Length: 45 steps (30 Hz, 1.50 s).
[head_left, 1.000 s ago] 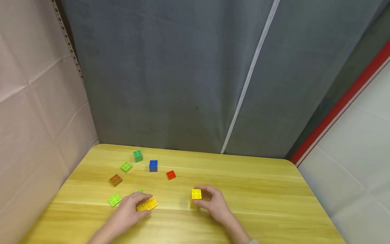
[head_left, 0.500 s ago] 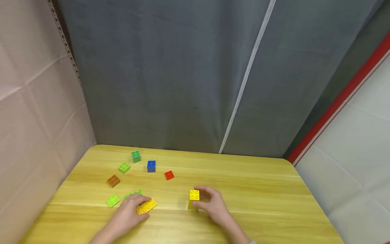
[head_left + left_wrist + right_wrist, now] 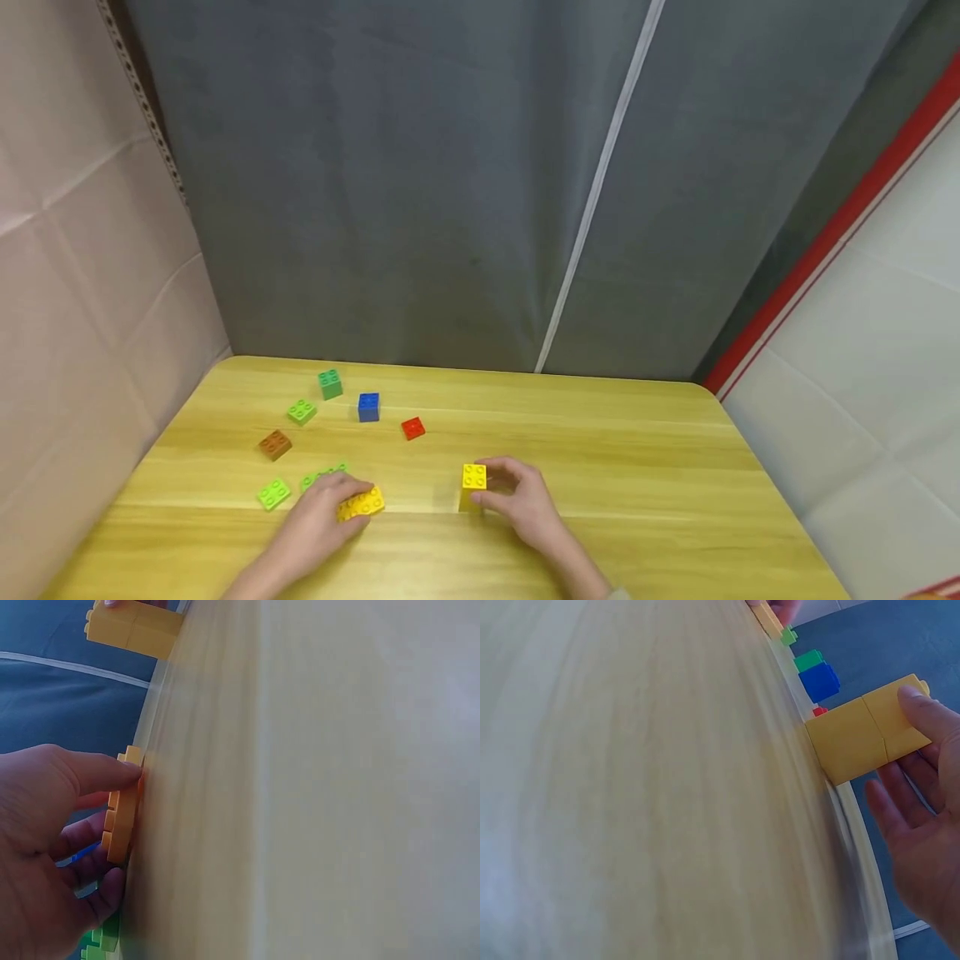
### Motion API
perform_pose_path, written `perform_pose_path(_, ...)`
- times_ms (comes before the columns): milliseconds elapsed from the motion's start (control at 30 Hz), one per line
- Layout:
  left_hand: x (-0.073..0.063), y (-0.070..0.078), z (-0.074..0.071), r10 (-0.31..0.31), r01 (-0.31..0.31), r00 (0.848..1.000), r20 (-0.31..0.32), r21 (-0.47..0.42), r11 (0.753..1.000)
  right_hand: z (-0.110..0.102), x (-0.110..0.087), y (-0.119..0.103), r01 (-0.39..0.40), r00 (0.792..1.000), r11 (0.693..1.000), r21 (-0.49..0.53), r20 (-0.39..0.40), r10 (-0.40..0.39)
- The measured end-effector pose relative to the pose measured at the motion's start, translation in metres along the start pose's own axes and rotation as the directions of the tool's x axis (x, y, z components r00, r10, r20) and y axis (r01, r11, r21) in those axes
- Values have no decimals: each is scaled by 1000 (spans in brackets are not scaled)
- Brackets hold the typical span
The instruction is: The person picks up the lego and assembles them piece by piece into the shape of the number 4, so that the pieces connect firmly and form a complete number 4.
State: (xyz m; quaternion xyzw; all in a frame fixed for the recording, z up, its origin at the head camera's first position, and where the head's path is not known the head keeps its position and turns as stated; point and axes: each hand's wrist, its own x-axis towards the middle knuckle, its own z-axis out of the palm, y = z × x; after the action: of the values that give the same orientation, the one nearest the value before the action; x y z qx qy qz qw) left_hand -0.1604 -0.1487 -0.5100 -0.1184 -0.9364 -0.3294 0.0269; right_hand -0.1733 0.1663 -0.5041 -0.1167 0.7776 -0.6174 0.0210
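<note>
My left hand [image 3: 318,517] pinches a long, flat yellow toy brick [image 3: 362,503] between thumb and fingers, low over the table. In the left wrist view its studs face the palm side and the thumb [image 3: 112,771] lies on one end. My right hand [image 3: 525,504] holds a tower of two yellow bricks [image 3: 473,485] from its right side. The seam between them shows in the right wrist view, where the thumb [image 3: 926,712] presses the upper yellow brick [image 3: 892,705]. Just behind my left hand lies a long lime-green brick [image 3: 311,481], partly covered by it.
Loose bricks lie on the left half of the wooden table [image 3: 637,467]: lime [image 3: 273,494], brown [image 3: 275,444], another lime [image 3: 302,412], green [image 3: 330,384], blue [image 3: 368,407] and red [image 3: 413,428]. A grey curtain [image 3: 412,208] hangs along the table's back edge.
The head view has shifted slightly, so things sit a little further left. My left hand has drawn back slightly, uncovering more of the long lime-green brick. Both hands keep their grips.
</note>
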Motion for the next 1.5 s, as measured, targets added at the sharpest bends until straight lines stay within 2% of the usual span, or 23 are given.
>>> perform_pose_path(300,6,8,-1,52,-53,998,-20,-54,997,-1,-1,-2,-34,999,998,46,7,34)
perform_pose_path(433,13,20,-3,25,-27,999,-25,-117,993,-1,0,-2,-52,999,996,76,14,51)
perform_pose_path(500,16,28,-4,28,-33,999,-37,-152,988,-1,0,-2,-61,998,994,87,16,60)
perform_pose_path(700,25,52,-4,111,-127,991,-76,-250,960,-1,0,0,-64,998,993,101,16,63)
perform_pose_path(967,32,76,1,195,-196,980,-36,-305,932,0,0,2,-53,998,994,91,20,51)
perform_pose_path(1133,37,86,5,272,-260,962,-14,-348,901,0,0,1,-49,999,996,79,24,47)
perform_pose_path(1300,42,92,11,332,-314,943,-11,-355,881,1,1,1,-41,999,995,95,28,38)
perform_pose_path(1500,47,95,17,344,-308,939,31,-376,874,0,0,2,-55,998,993,108,35,52)
